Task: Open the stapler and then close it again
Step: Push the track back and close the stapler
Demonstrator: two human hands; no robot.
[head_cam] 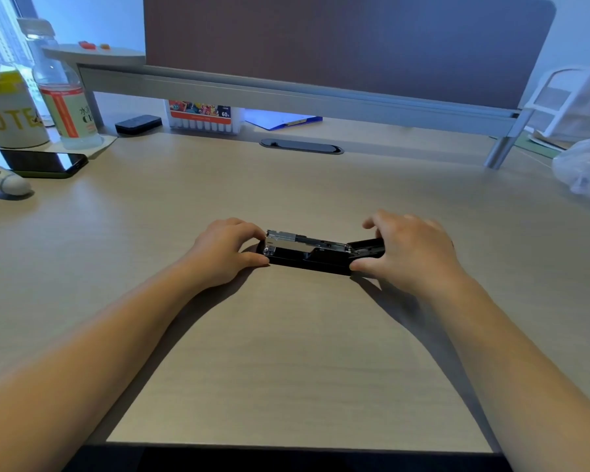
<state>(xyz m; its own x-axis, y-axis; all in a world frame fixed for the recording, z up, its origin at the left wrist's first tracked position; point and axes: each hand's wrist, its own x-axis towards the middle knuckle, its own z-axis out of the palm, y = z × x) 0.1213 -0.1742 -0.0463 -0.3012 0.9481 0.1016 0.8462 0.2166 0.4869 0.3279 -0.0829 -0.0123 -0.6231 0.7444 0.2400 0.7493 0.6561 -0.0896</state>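
A black stapler [314,260] lies lengthwise on the light wooden desk [286,352], a little beyond the middle. Its silver metal staple channel [304,243] is exposed on top, and the black top cover [367,247] is swung back to the right. My left hand [225,253] pinches the stapler's left end between thumb and fingers. Over the right end, my right hand [409,250] grips the swung-back cover, thumb against the base's front corner. Part of the cover is hidden under that hand.
At the far left stand a phone [38,162], a clear bottle [62,97], a white-and-yellow cup [11,110] and a white tube [4,180]. A marker box [201,117], a small black box [138,124] and a blue folder [283,120] sit under the grey shelf. A plastic bag [583,168] lies far right.
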